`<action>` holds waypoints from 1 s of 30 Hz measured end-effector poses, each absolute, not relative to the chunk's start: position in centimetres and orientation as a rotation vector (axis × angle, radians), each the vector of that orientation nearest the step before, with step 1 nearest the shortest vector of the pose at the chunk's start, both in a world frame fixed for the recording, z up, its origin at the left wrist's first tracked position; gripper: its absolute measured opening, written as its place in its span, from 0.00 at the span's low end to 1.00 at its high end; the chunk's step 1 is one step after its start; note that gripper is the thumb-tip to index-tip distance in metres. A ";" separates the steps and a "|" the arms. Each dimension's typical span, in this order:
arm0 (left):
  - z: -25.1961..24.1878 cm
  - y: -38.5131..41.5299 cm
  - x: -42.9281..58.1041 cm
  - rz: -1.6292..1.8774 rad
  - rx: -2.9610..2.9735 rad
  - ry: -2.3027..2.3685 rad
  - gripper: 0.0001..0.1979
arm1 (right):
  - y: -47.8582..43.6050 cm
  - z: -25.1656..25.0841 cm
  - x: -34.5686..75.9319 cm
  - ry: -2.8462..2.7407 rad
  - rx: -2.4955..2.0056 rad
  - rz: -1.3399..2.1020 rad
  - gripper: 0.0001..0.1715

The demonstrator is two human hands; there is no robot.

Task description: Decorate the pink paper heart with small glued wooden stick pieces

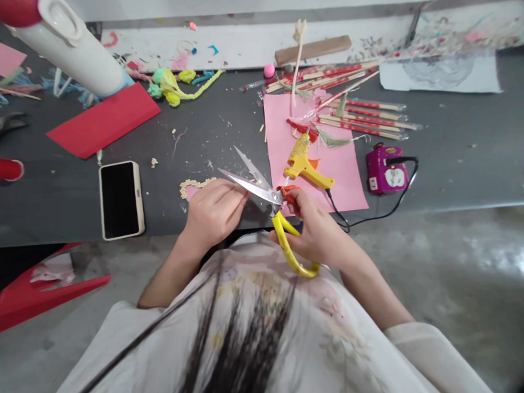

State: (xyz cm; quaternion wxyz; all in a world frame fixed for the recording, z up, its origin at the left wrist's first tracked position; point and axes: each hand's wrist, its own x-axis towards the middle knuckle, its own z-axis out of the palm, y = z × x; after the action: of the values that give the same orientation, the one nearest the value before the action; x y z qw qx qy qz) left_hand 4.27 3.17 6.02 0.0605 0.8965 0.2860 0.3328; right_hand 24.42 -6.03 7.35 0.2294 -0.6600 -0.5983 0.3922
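Observation:
My right hand holds a pair of scissors by their yellow handle, with the blades spread apart and pointing to the upper left. My left hand is closed in a pinch just beside the lower blade; whatever its fingertips hold is too small or hidden to make out. Partly under the left hand lies a pink paper piece edged with small pale bits. Beyond the scissors, a yellow glue gun rests on a pink sheet.
A phone and red card lie left, near a white bottle. Red-wrapped chopsticks lie at the back right. A purple power box with a black cable stands right. Yellow-green yarn lies at the back.

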 end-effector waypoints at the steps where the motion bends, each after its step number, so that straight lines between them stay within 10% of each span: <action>1: 6.1 3.2 4.2 1.019 2.705 0.851 0.12 | -6.0 7.4 24.4 -1.646 -1.806 1.084 0.41; 30: 5.6 3.1 4.3 1.000 2.670 0.889 0.09 | -5.5 7.9 24.4 -1.736 -1.921 1.104 0.23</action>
State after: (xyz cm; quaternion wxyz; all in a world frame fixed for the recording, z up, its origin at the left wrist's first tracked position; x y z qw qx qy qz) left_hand 4.35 3.08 5.58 0.0778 0.8913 0.2967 0.3338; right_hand 24.35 -5.48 7.90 0.1625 -0.6734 -0.6086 0.3870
